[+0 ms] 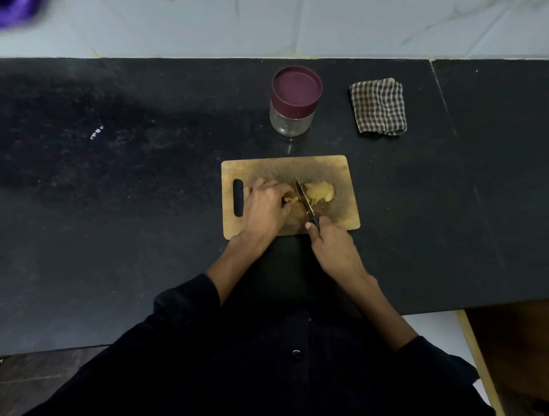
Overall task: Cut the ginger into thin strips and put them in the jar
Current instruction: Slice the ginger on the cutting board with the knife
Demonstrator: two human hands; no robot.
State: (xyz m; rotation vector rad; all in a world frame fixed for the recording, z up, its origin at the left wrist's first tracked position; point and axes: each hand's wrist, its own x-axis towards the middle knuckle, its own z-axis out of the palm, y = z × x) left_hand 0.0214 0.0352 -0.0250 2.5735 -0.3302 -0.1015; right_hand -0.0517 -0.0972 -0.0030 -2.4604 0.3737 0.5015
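The ginger (pixel 320 192) lies on the wooden cutting board (pixel 338 171), near its centre, on the dark desk (pixel 135 185). The larger pale yellow mass sits to the right of the knife (pixel 306 202); a smaller piece lies to the left of the blade, partly under the left hand (pixel 264 205).

Hand state:
- Left hand: fingers curled down onto the smaller ginger piece, holding it against the board.
- Right hand (pixel 333 249): fingers wrapped round the black knife handle, with 1 digit extended up the handle. The blade points away from the person and stands between the 2 ginger portions.

Handling judgement: ginger is likely light, firm and fibrous, and a cut face is probably moist and slippery. The piece is small and irregular, so it may roll or skid under the blade. Hold it from above with fingertips tucked back from the edge (the left fingers are very close to the blade here). Thin strips will probably be limp and sticky; gather them by pinching or scraping.

Surroundings:
- The jar (pixel 290 122), clear with a maroon lid (pixel 296 87), stands beyond the board, apart from it. The lid is on, so it must come off before any strips go in.
- A folded checked cloth (pixel 378 107) lies to the right of the jar, not touching it.
- Nothing stands between board and jar.
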